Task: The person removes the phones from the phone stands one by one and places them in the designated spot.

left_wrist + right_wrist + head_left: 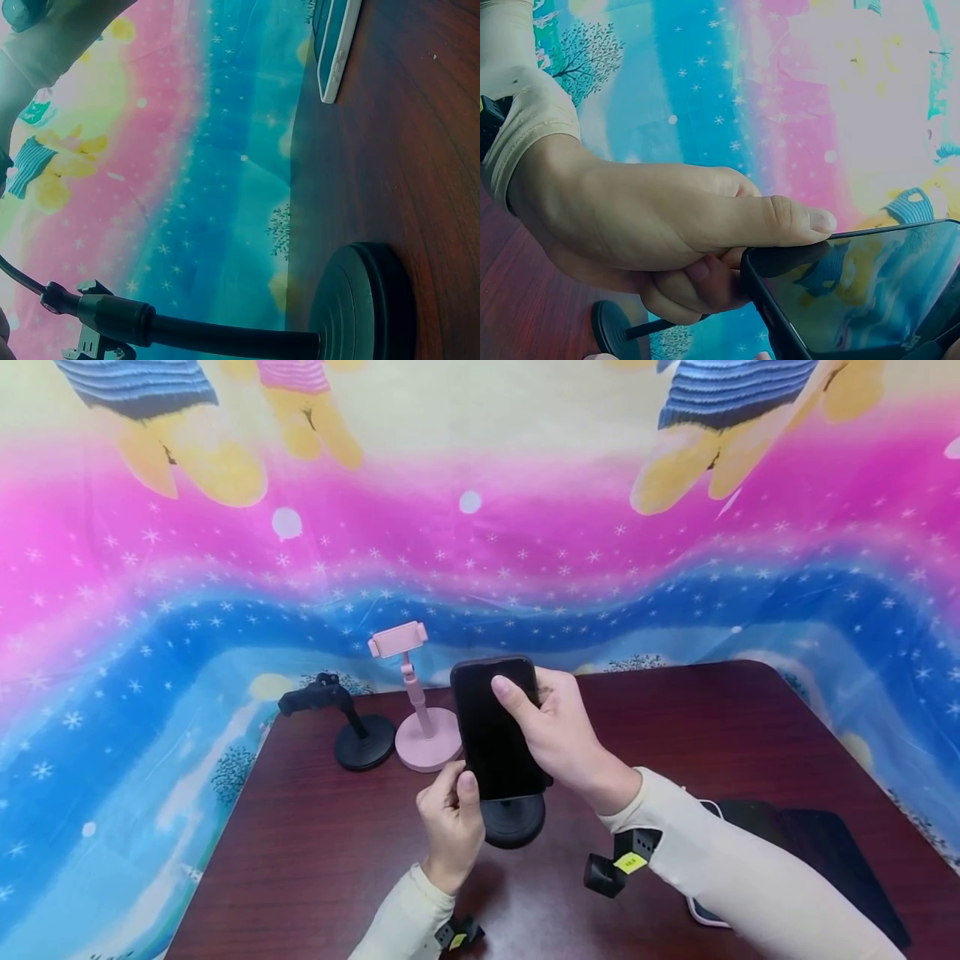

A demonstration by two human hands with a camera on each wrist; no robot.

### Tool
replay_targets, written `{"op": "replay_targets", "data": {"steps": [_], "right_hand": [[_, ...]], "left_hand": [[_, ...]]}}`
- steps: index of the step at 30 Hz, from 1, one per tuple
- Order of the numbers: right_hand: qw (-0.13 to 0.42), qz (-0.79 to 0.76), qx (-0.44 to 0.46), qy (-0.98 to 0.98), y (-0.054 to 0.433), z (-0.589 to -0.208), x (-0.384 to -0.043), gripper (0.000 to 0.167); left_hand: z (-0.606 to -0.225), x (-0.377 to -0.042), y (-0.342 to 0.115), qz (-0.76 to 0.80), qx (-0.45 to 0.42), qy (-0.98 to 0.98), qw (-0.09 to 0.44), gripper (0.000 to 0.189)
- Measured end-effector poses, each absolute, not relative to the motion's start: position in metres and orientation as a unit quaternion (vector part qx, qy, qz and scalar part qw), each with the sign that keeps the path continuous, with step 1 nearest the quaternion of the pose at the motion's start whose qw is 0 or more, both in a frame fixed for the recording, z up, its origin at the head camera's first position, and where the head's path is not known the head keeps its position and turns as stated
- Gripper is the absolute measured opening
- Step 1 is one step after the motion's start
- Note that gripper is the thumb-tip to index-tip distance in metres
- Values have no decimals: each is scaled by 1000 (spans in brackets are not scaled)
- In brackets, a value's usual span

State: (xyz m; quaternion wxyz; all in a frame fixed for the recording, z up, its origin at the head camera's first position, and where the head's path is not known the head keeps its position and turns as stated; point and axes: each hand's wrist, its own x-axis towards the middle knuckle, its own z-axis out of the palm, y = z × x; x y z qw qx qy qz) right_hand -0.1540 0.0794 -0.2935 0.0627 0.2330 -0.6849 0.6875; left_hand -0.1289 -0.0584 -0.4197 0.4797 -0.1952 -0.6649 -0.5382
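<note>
A black smartphone (491, 735) faces me, tilted upright, above the round base (516, 822) of a black phone stand. My right hand (566, 735) grips its right side, with the thumb laid over the dark screen. At the lower left corner my left hand (452, 827) pinches the phone's edge between thumb and curled fingers. In the right wrist view the thumb lies along the rim of the phone (840, 292), whose screen reflects the patterned cloth. The left wrist view shows a stand's black stem (232, 337) and base (360, 307); most of the left hand is out of frame.
A pink phone stand (427, 735) and another black stand (363, 739) stand at the table's back left. Under the right forearm lie a dark flat case (840, 860) and a white-edged device (708, 914). A patterned cloth (480, 552) hangs behind the table (300, 852).
</note>
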Motion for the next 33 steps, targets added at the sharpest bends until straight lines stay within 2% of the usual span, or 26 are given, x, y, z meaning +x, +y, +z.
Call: {"op": "replay_targets", "data": {"steps": [17,33], "right_hand": [[88,687,231,-683,76,-290,-157,27],[106,683,229,-685,75,-286,-160,27]], "left_hand": [[-421,-129,-56,-539,-189,-658,490,47],[-424,-129,-56,-553,-182,-659,477,43]]}}
